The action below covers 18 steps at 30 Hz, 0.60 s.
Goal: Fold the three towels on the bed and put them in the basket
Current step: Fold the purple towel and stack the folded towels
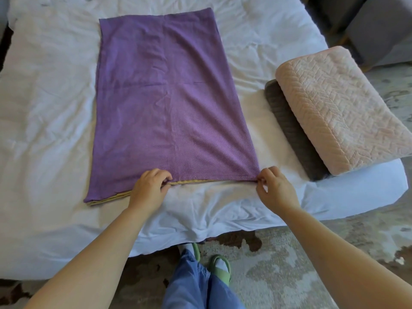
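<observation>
A purple towel lies flat on the white bed, folded over so a yellow underside shows along its near edge. My left hand pinches that near edge a little left of its middle. My right hand pinches the towel's near right corner. A folded pink towel sits on top of a folded dark grey towel at the bed's right side. No basket is in view.
The bed's near edge runs across just below my hands, with its corner at the right. Patterned carpet covers the floor. My legs in blue trousers and green slippers stand at the bed's edge. Grey furniture stands at the top right.
</observation>
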Each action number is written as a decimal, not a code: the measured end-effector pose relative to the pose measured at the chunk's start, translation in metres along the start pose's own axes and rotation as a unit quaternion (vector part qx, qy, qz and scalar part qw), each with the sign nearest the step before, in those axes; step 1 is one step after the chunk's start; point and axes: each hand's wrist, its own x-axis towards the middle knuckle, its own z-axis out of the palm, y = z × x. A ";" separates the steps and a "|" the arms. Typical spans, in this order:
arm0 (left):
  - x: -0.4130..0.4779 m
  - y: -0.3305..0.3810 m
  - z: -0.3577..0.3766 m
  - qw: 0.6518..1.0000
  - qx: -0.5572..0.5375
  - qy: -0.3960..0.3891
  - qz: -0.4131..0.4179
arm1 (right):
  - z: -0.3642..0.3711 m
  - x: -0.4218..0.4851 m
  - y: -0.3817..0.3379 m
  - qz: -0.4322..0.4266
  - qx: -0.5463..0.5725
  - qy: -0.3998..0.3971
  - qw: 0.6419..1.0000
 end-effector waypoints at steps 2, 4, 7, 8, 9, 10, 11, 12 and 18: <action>0.000 0.000 -0.001 1.000 0.022 0.002 -0.001 | 0.002 0.003 -0.003 0.027 0.034 -0.009 0.999; -0.001 0.001 -0.002 0.999 0.034 0.013 -0.012 | 0.002 0.009 -0.005 0.039 0.043 -0.005 0.998; -0.002 0.001 -0.004 0.999 0.018 0.050 -0.009 | 0.003 0.017 -0.009 0.021 0.007 0.000 1.000; -0.001 0.001 -0.004 0.998 0.011 0.065 -0.003 | 0.003 0.019 -0.010 0.017 -0.007 0.001 1.000; -0.001 0.001 -0.005 0.997 0.006 0.079 0.001 | 0.003 0.021 -0.012 0.016 -0.017 0.001 1.000; -0.001 0.001 -0.006 0.996 0.002 0.089 0.003 | 0.004 0.023 -0.013 0.016 -0.027 -0.002 1.000; 0.000 0.001 -0.006 0.995 -0.003 0.095 0.003 | 0.004 0.025 -0.015 0.018 -0.036 -0.007 0.999; 0.001 0.000 -0.007 0.995 -0.007 0.098 0.002 | 0.005 0.027 -0.016 0.024 -0.043 -0.013 0.999; 0.000 -0.002 -0.007 0.996 -0.008 0.081 0.022 | -0.002 0.027 -0.012 0.065 -0.043 -0.029 0.997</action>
